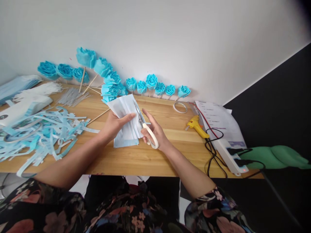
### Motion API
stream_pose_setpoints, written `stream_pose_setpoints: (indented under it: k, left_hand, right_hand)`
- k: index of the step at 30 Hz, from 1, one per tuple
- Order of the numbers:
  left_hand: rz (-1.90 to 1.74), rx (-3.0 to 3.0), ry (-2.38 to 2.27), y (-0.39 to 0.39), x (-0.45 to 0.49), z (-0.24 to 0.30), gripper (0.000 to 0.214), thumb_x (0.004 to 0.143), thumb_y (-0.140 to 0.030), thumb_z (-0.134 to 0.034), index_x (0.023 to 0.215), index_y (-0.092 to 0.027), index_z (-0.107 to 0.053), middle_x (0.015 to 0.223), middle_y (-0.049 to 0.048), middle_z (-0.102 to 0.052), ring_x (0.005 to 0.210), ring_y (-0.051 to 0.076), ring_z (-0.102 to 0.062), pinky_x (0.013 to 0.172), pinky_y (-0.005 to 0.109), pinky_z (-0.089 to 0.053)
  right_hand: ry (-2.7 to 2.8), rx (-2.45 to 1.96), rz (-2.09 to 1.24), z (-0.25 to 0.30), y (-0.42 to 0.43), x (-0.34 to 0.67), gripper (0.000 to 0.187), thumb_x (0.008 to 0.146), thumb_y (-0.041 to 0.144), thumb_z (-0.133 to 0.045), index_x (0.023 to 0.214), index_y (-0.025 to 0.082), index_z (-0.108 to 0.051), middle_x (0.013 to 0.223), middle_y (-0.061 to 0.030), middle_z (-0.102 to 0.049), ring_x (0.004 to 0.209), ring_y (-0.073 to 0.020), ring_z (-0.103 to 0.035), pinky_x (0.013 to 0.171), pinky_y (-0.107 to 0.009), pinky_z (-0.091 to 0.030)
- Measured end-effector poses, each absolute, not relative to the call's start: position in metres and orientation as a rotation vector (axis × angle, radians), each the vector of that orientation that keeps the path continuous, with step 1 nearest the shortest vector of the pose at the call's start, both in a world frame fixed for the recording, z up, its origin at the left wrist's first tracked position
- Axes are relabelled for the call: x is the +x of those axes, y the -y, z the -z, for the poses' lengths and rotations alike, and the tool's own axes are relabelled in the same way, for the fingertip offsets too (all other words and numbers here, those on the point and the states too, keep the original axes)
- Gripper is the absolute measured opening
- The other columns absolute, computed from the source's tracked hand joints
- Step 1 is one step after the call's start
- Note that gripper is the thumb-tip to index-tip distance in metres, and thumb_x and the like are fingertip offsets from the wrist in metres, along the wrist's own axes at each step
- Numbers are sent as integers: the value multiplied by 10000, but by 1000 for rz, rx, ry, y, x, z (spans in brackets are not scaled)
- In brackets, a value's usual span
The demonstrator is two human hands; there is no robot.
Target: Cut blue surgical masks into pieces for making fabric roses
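Observation:
My left hand (116, 123) grips a pleated white and pale blue sheet, which looks like a face mask (124, 106), with the thumb lying across its front. Scissors (153, 139) with cream handles are in my right hand (156, 132), thumb and fingers in the loops and the forefinger stretched out. Their blades point up and away along the mask's right edge, where a narrow strip stands beside them. Whether the blades are fully closed is hard to see. Just beyond the mask sits a cluster of blue fabric-like flowers (110, 85).
Cut blue and white strips (58, 129) heap on the left, near a stack of pale blue masks (18, 85) and grey wire pieces (71, 97). Flowers on sticks (152, 81) line the wall. Rightward lie a tape roll (180, 107), yellow glue gun (198, 126), papers (216, 118) and a power strip (229, 157).

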State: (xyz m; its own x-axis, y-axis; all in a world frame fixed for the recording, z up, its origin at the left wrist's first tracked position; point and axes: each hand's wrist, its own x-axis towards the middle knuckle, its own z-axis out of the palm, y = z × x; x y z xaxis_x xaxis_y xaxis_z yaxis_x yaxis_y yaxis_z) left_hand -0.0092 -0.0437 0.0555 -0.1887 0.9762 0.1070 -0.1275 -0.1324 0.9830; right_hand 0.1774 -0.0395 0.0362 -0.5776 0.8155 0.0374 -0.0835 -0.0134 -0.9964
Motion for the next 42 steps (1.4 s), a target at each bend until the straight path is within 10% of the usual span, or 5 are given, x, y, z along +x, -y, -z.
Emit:
stream_pose_setpoints:
  k: [10,42]
  left_hand:
    - [-1521,1020,-1171,37,-19,-47,496,692,-524,-838,963,-127,-712,909,114,-773,834,291,-744,722,359,-619]
    - [-1470,1070,-1157,40,-16,-45,329,716,-358,-833,949,-155,-721,842,89,-776,786,282,-753,688,365,-623]
  right_hand:
    - [1563,-790,-1698,-38,39,177,1043,816,526,-785,1626,253,-189,596,104,-516,434,-92,-497,397,-207,-390]
    - [1658,-784,-1653,-43,42,178,1067,865,647,-678,1642,209,-93,579,86,-527,460,-116,-480,435,-250,-400]
